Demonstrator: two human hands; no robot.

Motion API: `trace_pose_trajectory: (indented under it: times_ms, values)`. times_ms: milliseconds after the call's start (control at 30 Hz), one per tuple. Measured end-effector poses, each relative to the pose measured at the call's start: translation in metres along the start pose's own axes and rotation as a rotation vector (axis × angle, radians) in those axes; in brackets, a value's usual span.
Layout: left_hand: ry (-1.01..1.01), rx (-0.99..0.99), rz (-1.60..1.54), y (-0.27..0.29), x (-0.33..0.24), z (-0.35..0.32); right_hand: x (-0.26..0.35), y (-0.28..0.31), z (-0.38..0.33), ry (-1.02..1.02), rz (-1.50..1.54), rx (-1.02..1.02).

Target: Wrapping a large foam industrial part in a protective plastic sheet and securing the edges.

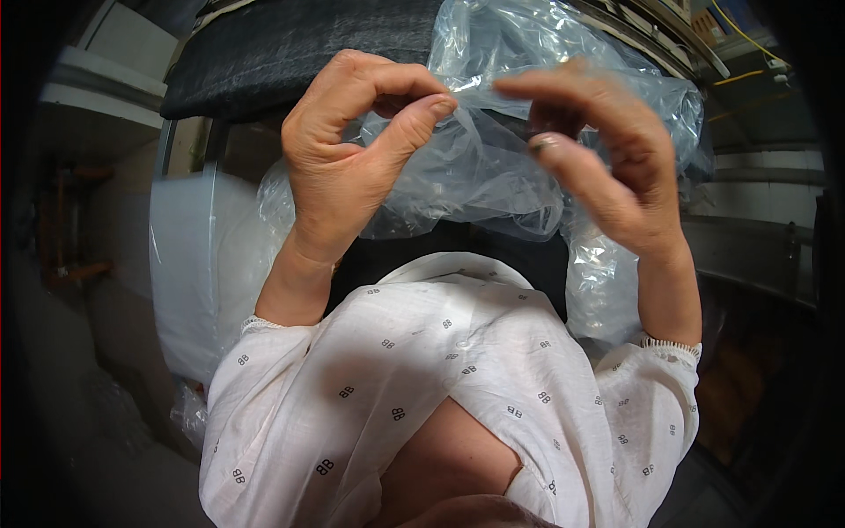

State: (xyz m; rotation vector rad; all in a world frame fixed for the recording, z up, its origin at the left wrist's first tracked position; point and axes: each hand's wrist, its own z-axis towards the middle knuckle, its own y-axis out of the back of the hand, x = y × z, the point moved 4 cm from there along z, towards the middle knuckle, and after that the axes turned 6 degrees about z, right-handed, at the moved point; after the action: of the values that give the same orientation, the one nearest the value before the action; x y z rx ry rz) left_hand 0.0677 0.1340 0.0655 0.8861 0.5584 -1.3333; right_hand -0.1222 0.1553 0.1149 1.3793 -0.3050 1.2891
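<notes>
Clear, crinkled plastic film is heaped in front of me and hangs toward my lap. My left hand pinches an edge of this film between thumb and forefinger, its other fingers curled behind. My right hand is raised just to the right of that pinch. It is smeared by motion, but its thumb and forefinger are plainly apart, with nothing visible gripped between them. The film passes behind my right hand, and I cannot tell whether the fingers touch it.
A dark, cloth-like padded surface lies beyond my left hand. Whitish plastic sheeting hangs over a metal frame at the left. More shiny film drapes beside my right forearm. A yellow cable runs at the far right.
</notes>
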Motion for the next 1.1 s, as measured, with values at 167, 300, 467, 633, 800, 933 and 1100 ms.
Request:
trace_pose_trajectory:
  times_ms: [167, 300, 467, 633, 800, 933, 1100]
  values:
    - [-0.207, -0.027, 0.082, 0.003, -0.002, 0.004, 0.007, 0.006, 0.012, 0.242, -0.36, -0.212]
    - [-0.127, 0.024, -0.13, -0.003, 0.0, 0.007, -0.008, -0.001, 0.008, 0.173, -0.27, -0.036]
    - [-0.188, 0.1, -0.02, 0.0, -0.003, 0.01, 0.001, -0.002, 0.006, 0.094, -0.075, -0.089]
    - [-0.245, 0.206, 0.168, 0.006, -0.016, 0.023, 0.011, 0.002, 0.002, 0.158, -0.165, -0.091]
    - [0.016, 0.305, -0.266, -0.004, -0.01, 0.026, 0.003, 0.022, -0.007, 0.197, -0.342, -0.113]
    - [0.048, 0.283, -0.824, 0.043, 0.016, 0.035, -0.045, 0.044, -0.028, -0.003, -0.463, -0.148]
    - [-0.049, -0.204, 0.015, 0.14, 0.053, 0.085, -0.12, 0.06, -0.124, -0.376, -0.365, 0.196]
